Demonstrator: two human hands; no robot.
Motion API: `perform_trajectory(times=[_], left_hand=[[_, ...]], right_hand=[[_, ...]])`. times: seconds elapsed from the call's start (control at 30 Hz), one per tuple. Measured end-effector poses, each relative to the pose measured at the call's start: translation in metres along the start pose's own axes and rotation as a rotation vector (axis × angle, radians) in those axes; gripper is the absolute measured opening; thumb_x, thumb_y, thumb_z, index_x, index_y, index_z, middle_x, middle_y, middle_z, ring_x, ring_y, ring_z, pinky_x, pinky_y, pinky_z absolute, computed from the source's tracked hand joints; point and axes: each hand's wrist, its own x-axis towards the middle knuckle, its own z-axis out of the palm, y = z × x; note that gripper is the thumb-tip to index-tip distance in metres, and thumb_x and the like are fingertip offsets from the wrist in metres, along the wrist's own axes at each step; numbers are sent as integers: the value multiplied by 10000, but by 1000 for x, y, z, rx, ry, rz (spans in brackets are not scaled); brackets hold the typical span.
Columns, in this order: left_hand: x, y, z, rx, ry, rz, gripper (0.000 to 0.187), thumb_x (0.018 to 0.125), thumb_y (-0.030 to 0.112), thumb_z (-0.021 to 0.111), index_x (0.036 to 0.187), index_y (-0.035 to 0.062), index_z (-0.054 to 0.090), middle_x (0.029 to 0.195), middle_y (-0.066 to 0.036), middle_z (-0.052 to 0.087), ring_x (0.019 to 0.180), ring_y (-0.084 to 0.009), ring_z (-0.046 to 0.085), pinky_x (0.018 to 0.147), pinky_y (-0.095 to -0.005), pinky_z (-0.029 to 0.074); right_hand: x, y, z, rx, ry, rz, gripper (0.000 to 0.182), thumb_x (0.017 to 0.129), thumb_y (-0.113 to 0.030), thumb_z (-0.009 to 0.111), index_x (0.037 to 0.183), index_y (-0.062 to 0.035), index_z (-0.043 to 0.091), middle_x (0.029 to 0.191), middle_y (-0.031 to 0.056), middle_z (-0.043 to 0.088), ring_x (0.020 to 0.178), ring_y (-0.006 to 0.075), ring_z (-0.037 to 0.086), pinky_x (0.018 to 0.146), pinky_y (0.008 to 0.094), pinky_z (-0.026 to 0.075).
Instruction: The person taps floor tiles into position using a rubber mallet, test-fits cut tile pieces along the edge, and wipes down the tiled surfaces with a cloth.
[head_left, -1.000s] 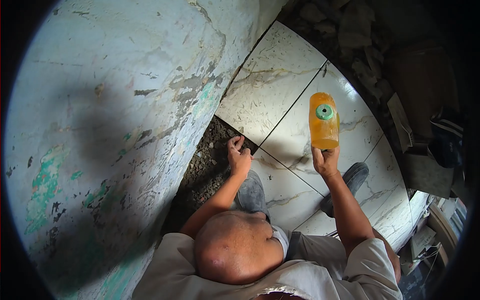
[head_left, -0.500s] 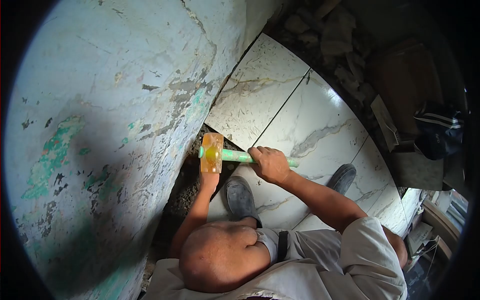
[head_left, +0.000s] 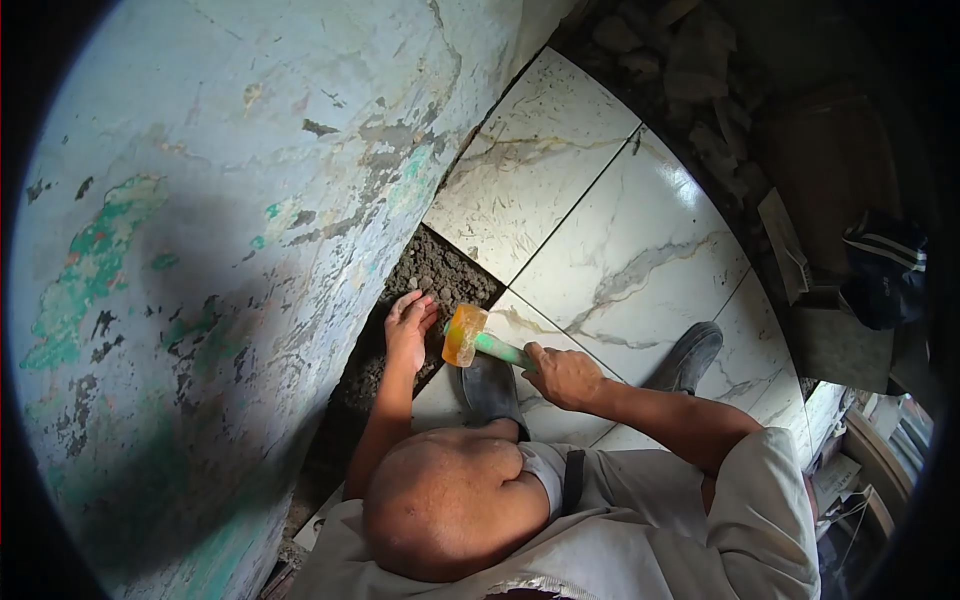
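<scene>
At the picture's centre, right hand (head_left: 565,378): fingers (head_left: 540,358) closed round the green handle (head_left: 502,348) of the mallet (head_left: 465,336), near its far end. Handle end hidden in the fist. Mallet head, orange and see-through-looking, points to 10 o'clock from the fist, just beside the left hand and over the toe of the near shoe (head_left: 490,392); height above it can't be told.

Left hand (head_left: 407,335), at 10 o'clock from the right, reaches over the loose soil (head_left: 440,268); fingers (head_left: 425,302) part open, slightly curled, nothing seen in them. Contact with the soil unclear.

Handling, judged: mallet likely head-heavy, stiff, not fragile; head probably rubber or plastic, with a bit of give. Best held low on the handle, as now; smooth handle might slip if dusty or damp.

Further out from the mallet: soil patch runs up to 12 o'clock, bordered by marbled tiles (head_left: 640,230) at 1 to 3. Scuffed wall (head_left: 250,200), paint peeling, from 8 to 11. Far shoe (head_left: 693,355) at 3, flat on tile. Bare knee (head_left: 450,505) at 6. Rubble (head_left: 700,65) at 1 to 2, dim. Dark bag (head_left: 885,270) with pale stripes, near 3, well apart.
</scene>
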Motion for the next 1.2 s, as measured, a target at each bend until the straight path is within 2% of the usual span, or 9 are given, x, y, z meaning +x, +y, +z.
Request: perform_trajectory(times=[0.27, 0.4, 0.47, 0.53, 0.6, 0.8, 0.93, 1.03, 1.2], left_hand=[[9, 19, -2, 33, -82, 48, 353, 923, 130, 618, 1243, 17, 519, 1204, -148, 601, 1077, -263, 602, 957, -381, 467], [20, 22, 10, 18, -118, 70, 333, 920, 111, 620, 1224, 15, 524, 1167, -137, 617, 1058, -244, 610, 941, -362, 476], [25, 23, 13, 12, -135, 81, 325, 918, 104, 620, 1217, 15, 527, 1153, -135, 623, 1051, -238, 613, 936, -355, 478], [27, 27, 14, 22, -104, 77, 312, 918, 93, 619, 1208, 19, 531, 1130, -129, 630, 1039, -230, 618, 927, -349, 483], [25, 28, 12, 32, -107, 74, 331, 927, 138, 613, 1221, 5, 540, 1172, -135, 616, 1062, -220, 602, 944, -355, 473], [29, 33, 19, 36, -151, 88, 368, 936, 159, 609, 1259, -1, 533, 1196, -137, 607, 1092, -219, 587, 951, -350, 461], [34, 32, 27, -1, -159, 98, 386, 939, 156, 605, 1281, -4, 525, 1190, -138, 613, 1082, -215, 595, 935, -336, 472], [31, 33, 32, 27, -164, 71, 388, 940, 151, 601, 1285, -7, 521, 1176, -138, 620, 1046, -208, 614, 899, -321, 492], [38, 34, 44, 132, -120, 99, 347, 952, 149, 578, 1252, -23, 539, 1127, -130, 637, 990, -196, 632, 856, -306, 509]], right_hand=[[33, -3, 18, 37, 164, 255, 362, 961, -271, 483, 1221, -23, 435, 903, 200, 651, 771, 382, 659, 700, 458, 531], [30, -15, 13, 18, 226, 177, 356, 963, -273, 482, 1215, -26, 435, 911, 200, 653, 797, 381, 658, 710, 467, 526], [28, -26, 1, 42, -7, 111, 370, 960, -269, 487, 1237, -29, 432, 919, 205, 654, 807, 383, 656, 712, 477, 522], [34, -21, 8, 57, -50, 125, 367, 959, -272, 490, 1242, -46, 434, 925, 209, 654, 809, 386, 656, 712, 483, 520], [41, -10, 19, 80, 175, 235, 363, 959, -272, 492, 1246, -56, 441, 927, 216, 651, 800, 391, 657, 710, 485, 519], [37, -22, 22, 60, 43, 164, 353, 948, -288, 530, 1188, -45, 442, 916, 222, 647, 776, 405, 647, 698, 501, 512], [45, -15, 20, 112, 215, 329, 402, 959, -266, 488, 1289, -45, 424, 928, 205, 657, 779, 385, 658, 682, 471, 528], [35, -19, 12, 33, 232, 127, 327, 960, -277, 493, 1192, -52, 442, 900, 208, 652, 756, 386, 658, 655, 481, 526], [22, -5, 9, 91, 174, 163, 327, 948, -310, 520, 1157, -72, 440, 883, 211, 642, 742, 400, 651, 662, 496, 518]])
